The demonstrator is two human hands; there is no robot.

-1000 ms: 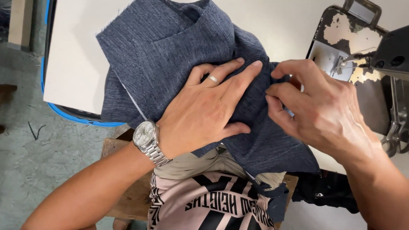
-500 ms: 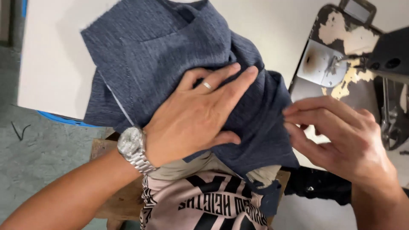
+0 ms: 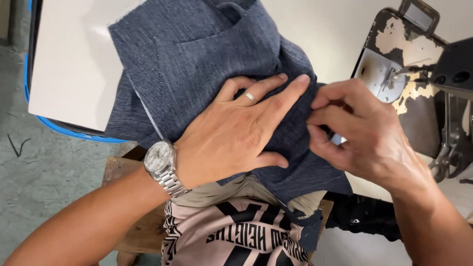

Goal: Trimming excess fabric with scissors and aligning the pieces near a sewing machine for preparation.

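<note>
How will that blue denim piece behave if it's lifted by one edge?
The denim would probably flop and drape: it already folds and hangs over the table edge. Likely not slippery, given its coarse weave. The left hand lies flat on it; the right hand pinches its edge.

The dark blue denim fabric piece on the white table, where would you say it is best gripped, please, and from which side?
Probably at the folded edge of the dark blue denim fabric piece nearest the worn sewing machine bed, coming from the right. The left hand lies flat on top, pinning the middle, so only that edge is free; the right hand already has its fingers pinched there.
</note>
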